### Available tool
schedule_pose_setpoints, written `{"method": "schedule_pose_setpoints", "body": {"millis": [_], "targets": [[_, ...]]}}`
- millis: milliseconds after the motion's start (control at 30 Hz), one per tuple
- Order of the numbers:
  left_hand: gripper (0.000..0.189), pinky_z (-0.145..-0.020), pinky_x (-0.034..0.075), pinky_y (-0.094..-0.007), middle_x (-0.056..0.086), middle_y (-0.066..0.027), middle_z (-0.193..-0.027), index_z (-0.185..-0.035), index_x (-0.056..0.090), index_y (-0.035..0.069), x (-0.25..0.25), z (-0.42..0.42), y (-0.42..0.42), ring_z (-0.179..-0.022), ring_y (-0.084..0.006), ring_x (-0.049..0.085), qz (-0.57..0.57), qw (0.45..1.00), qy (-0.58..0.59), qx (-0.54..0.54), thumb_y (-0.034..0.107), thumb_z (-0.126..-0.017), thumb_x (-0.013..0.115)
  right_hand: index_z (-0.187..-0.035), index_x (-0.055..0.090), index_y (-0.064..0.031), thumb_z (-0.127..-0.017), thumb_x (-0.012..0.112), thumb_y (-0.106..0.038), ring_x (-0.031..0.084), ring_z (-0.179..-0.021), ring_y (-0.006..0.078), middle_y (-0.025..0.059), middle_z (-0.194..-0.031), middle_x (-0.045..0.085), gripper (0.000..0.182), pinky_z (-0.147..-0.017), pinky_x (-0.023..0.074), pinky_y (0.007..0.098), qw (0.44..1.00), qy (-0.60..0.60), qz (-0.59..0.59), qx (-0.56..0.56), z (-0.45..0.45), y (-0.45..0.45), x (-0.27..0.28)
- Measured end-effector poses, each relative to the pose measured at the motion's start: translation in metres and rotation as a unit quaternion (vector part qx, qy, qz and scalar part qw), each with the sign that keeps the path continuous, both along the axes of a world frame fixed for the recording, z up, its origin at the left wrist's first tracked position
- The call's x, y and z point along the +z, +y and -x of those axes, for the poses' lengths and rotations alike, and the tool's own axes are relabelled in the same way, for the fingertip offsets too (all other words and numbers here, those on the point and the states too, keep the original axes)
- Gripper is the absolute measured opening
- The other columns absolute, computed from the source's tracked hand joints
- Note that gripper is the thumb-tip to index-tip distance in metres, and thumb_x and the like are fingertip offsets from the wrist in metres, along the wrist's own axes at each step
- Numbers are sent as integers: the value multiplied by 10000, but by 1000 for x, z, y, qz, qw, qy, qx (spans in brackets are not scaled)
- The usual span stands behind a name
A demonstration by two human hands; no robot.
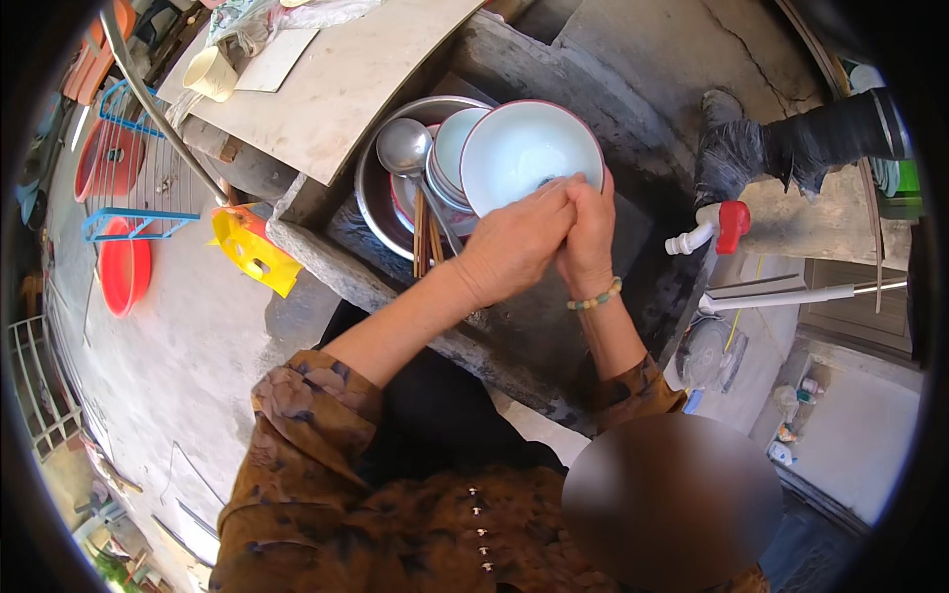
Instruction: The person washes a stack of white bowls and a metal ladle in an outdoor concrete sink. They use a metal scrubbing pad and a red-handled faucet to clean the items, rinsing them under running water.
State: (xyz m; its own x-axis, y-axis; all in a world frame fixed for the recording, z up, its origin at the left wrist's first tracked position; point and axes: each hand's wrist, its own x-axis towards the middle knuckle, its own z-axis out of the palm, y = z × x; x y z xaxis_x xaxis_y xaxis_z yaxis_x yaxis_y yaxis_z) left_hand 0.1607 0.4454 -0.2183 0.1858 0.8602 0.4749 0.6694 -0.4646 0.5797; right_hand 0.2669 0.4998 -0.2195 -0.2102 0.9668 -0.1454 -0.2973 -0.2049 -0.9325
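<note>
A white bowl with a dark red rim [530, 152] is tilted towards me over a stone sink. My right hand [589, 230], with a bead bracelet at its wrist, grips the bowl's near right edge. Across it lies my left hand [523, 241], its fingers curled near the rim; what they hold, if anything, is hidden. Left of the bowl, partly beneath it, a metal basin [368, 200] holds smaller stacked bowls [454, 148], a steel ladle [404, 147] and several wooden chopsticks [424, 233].
The stone sink's rough edge [348, 278] runs in front of me. A white tap with a red handle [732, 227] is at the right, below a black-wrapped pipe [823, 141]. A board [326, 96] with a paper cup [211, 74] lies at the upper left.
</note>
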Motion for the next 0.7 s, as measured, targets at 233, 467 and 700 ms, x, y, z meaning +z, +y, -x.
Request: {"method": "schedule_pose_setpoints", "body": {"millis": [233,467,700], "targets": [[402,-996,407,-411,518,-129,-1285,-1146,570,40,-10,27,5,-1198,-309,500,-62,994,64,57,55,-744,573,-1391,274,12,-810,515,-106,471,-1150,242,176,-1276,462,640,-986,379,324,992,-80,-100,9,14,6,21],[504,-961,438,-404,486,-138,-1316,-1214,529,30,-15,27,17,-1190,-342,501,-48,997,14,59,18,-714,592,-1353,338,51,-807,498,-168,539,-1073,251,220,-1211,533,609,-944,417,326,941,-244,-231,46,11,34,16],[468,-962,451,-386,477,-113,-1329,-1207,538,32,4,16,13,-1214,-334,484,-38,987,-114,107,25,-741,569,-1351,339,37,-834,524,-155,508,-1141,267,204,-1244,509,582,-973,394,357,952,-190,-238,-17,39,10,10]]}}
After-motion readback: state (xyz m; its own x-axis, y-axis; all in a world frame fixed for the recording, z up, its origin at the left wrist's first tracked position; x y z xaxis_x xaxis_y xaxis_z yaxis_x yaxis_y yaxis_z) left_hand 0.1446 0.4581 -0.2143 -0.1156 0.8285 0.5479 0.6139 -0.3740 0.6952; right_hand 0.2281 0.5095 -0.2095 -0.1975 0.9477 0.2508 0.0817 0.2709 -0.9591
